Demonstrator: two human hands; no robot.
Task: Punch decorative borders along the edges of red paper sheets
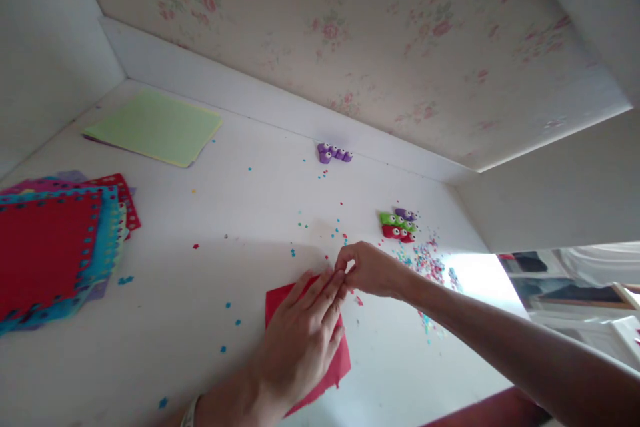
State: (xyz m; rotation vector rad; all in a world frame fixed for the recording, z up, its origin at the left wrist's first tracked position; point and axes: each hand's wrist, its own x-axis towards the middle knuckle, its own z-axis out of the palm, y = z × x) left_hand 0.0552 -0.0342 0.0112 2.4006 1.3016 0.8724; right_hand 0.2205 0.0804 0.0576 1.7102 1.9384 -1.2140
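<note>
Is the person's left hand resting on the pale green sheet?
No, the left hand lies over the red sheet, while the pale green sheet lies well apart, near the back edge.

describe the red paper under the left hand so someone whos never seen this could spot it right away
On the white table, look at the lower middle of the picture. There the left hand lies over the red paper, with the right hand near its top corner. Unlike the red sheet topping the pile at far left, it lies apart, partly hidden.

Head view, forward and down
</note>
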